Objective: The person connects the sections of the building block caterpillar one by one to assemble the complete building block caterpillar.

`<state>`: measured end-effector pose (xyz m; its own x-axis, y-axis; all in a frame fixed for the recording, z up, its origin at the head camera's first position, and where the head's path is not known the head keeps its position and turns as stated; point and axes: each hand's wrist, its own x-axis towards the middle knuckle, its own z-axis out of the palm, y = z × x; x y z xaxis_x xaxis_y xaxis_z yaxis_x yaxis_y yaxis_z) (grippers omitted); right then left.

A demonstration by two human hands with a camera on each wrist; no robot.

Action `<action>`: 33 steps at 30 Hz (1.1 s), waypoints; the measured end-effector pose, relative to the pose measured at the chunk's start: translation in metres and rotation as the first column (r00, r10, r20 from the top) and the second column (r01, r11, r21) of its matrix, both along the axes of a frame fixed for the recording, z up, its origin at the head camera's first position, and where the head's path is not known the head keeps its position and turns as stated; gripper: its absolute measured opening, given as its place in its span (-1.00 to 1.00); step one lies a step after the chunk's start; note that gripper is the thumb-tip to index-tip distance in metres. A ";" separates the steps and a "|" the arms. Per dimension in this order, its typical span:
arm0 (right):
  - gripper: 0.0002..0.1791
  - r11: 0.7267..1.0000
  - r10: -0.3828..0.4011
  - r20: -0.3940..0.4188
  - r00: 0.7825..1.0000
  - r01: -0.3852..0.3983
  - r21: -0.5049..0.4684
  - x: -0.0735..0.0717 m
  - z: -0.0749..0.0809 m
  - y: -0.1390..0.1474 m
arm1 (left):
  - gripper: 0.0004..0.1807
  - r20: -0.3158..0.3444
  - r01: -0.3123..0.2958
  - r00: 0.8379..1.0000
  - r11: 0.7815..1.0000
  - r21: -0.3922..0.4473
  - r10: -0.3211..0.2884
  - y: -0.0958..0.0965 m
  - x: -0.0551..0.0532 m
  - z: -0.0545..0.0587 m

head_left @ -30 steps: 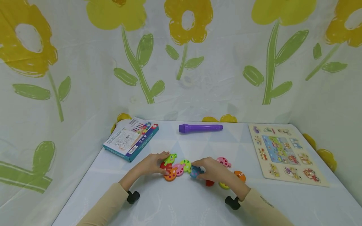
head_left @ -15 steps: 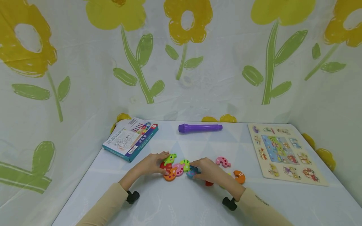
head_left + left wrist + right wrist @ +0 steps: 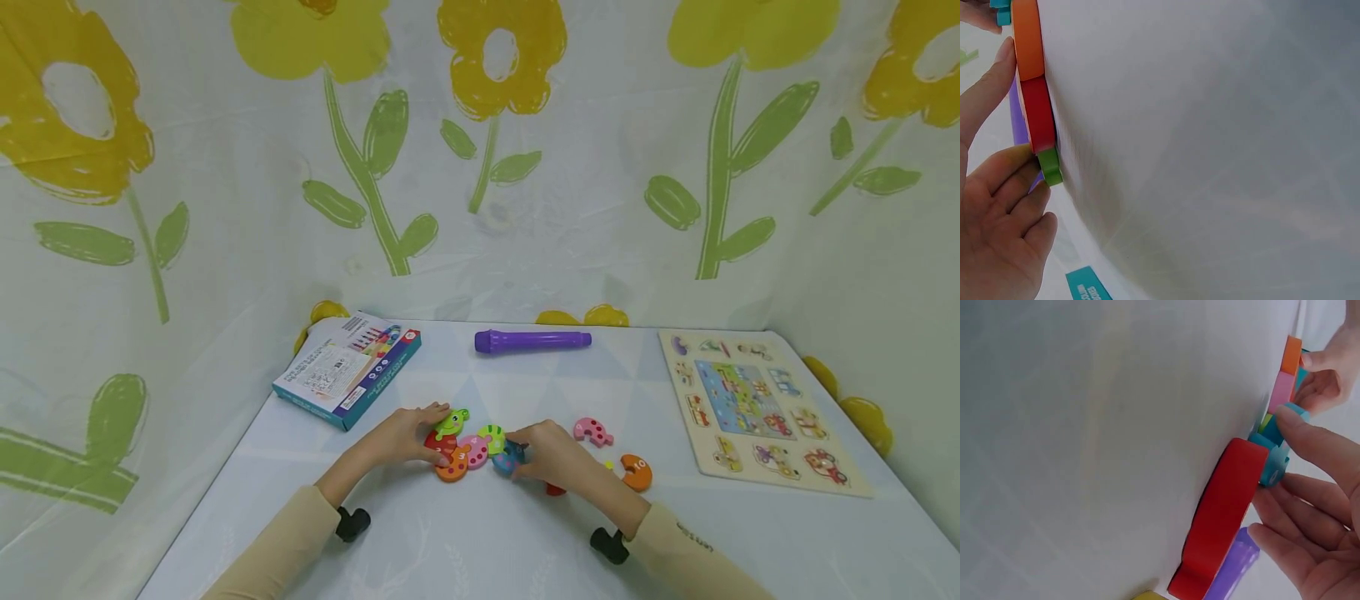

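A chain of curved wooden puzzle pieces lies mid-table: a green animal head, then red, orange, spotted pink and striped green. My left hand holds the chain's left end, thumb at the orange piece and fingers by the green head. Between thumb and fingers, my right hand pinches a blue puzzle piece right at the striped green one. Its far side is hidden by the fingers. A loose red piece lies near that hand.
Loose pink and orange pieces lie right of my right hand, with a yellow one partly hidden. Behind stand a flat printed box, a purple tube and a wooden picture board. Flowered cloth hangs behind the table.
My right hand has moved slightly left with the blue puzzle piece, bringing it up to the striped green one. The left hand keeps its place on the chain.
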<state>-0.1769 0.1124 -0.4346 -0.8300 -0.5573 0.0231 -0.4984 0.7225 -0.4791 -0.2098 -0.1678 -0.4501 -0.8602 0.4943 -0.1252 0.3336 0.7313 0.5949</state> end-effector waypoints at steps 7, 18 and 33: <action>-0.42 0.998 -0.052 0.007 0.999 0.051 0.029 0.003 0.001 -0.002 | -0.11 -0.004 0.000 1.000 1.000 -0.013 0.000 0.000 0.000 0.000; -0.45 0.997 -0.053 -0.052 0.997 0.056 0.051 0.004 0.000 -0.006 | -0.10 -0.009 0.015 1.000 1.000 0.004 -0.015 0.000 -0.001 -0.001; -0.50 0.996 -0.082 0.021 0.996 0.081 0.042 0.003 -0.001 -0.001 | -0.10 -0.017 0.009 1.000 1.000 -0.015 -0.009 0.000 0.000 0.000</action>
<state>-0.1740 0.1116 -0.4353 -0.8726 -0.4880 -0.0178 -0.4265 0.7794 -0.4589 -0.2096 -0.1677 -0.4505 -0.8579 0.5001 -0.1181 0.3499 0.7368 0.5785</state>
